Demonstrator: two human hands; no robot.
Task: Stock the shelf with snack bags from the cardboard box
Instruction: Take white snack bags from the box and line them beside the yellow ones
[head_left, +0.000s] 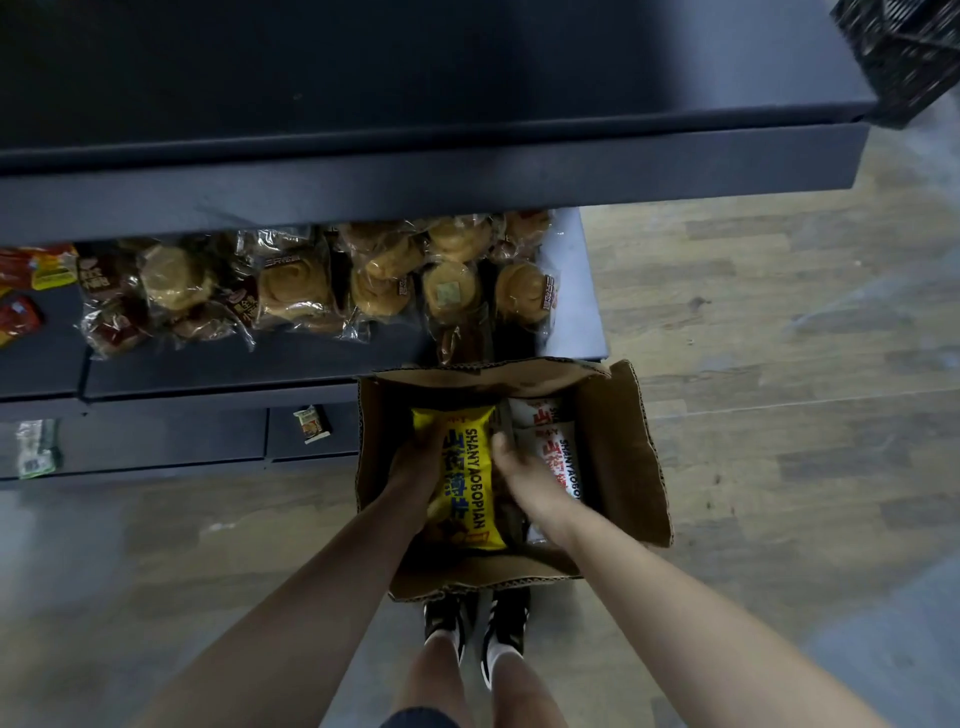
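Cardboard, brown and corrugated, forms the open box (618, 457) on the wood-look floor (779, 338), its flaps folded outward. Inside the box, on its left side, a yellow snack bag (470, 488) printed SHANYAOBOPIAN lies lengthwise. To the right of it in the box lie white snack bags (556, 452) with the same lettering. The left hand (415, 467) reaches into the box and grips the yellow bag along its left edge, fingers curled over the foil. The right hand (519, 467) holds the same bag from the other side, its fingertips tucked down into the gap between the yellow bag and the white ones. Just beyond the far wall of the box runs a dark shelf (260, 358) carrying clear-wrapped round buns (322, 286), the nearest of them almost touching the box's far flap. Farther left of the box on that shelf are red packets (21, 291). A lower ledge left of the box holds a small packet (311, 423) and a pale green one (36, 447). Above and beyond the box a bare upper shelf (415, 171) juts out, with a black crate (904, 57) at its right end. Just behind the box's near flap stand the person's dark striped shoes (475, 623).
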